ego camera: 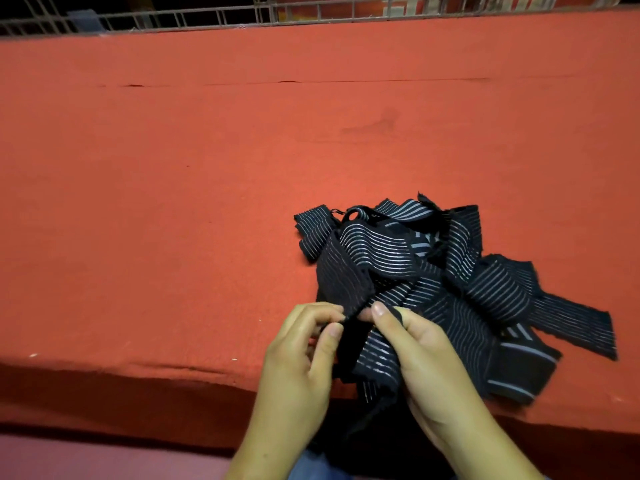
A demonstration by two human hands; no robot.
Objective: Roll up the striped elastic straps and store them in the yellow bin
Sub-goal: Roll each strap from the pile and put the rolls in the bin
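Red cloth (173,174) covers the table. Your left hand (298,355) and right hand (429,358) both pinch one striped strap (367,355) by its end at the near edge, the tangled pile (467,271) just beyond, rightward. You seem to be starting a roll: next, curl that end tightly. No yellow bin shows.

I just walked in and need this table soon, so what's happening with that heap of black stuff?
A person is sorting a pile of straps, black with pale stripes, which lies tangled on the red cloth that covers the table. The left hand and right hand both pinch the end of one strap at the table's near edge. Nothing looks rolled yet, and no yellow bin is in view.
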